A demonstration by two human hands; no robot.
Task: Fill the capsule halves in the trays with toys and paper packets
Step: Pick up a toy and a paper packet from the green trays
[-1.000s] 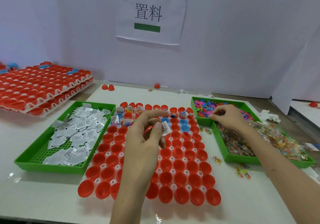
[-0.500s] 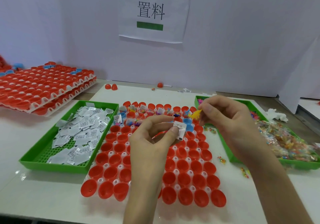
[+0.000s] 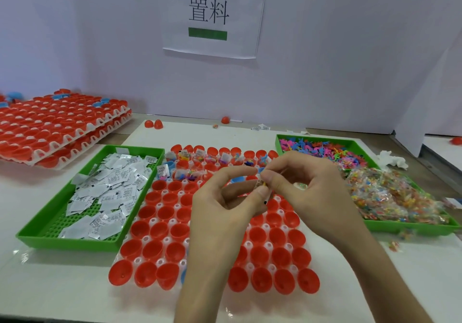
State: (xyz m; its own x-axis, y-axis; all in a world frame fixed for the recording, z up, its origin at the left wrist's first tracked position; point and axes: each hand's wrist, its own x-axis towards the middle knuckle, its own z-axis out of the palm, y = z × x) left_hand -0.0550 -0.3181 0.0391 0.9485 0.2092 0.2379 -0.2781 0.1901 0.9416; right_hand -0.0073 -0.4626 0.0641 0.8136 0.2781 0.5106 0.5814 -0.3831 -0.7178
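Note:
A clear tray of red capsule halves (image 3: 160,225) lies in front of me; its far two rows hold toys and paper packets, the nearer rows are bare. My left hand (image 3: 225,207) and my right hand (image 3: 307,190) meet above the tray's middle. Between their fingertips sits a small white paper packet (image 3: 262,187), pinched by both hands. A small clear toy bag shows under my right palm. A green tray of white paper packets (image 3: 105,192) lies at the left. A green tray (image 3: 405,230) at the right holds coloured plastic toys (image 3: 322,150) and bagged toys (image 3: 390,195).
Stacked trays of red capsule halves (image 3: 57,125) stand at the far left. Loose red halves (image 3: 153,123) lie by the back wall, under a paper sign (image 3: 210,14). A crumpled tissue (image 3: 392,160) lies behind the right tray. A few toy bits (image 3: 393,246) are scattered near it.
My right hand left the toy tray with a small toy, moved left, and now touches the packet in my left hand. The left hand stayed over the tray's middle.

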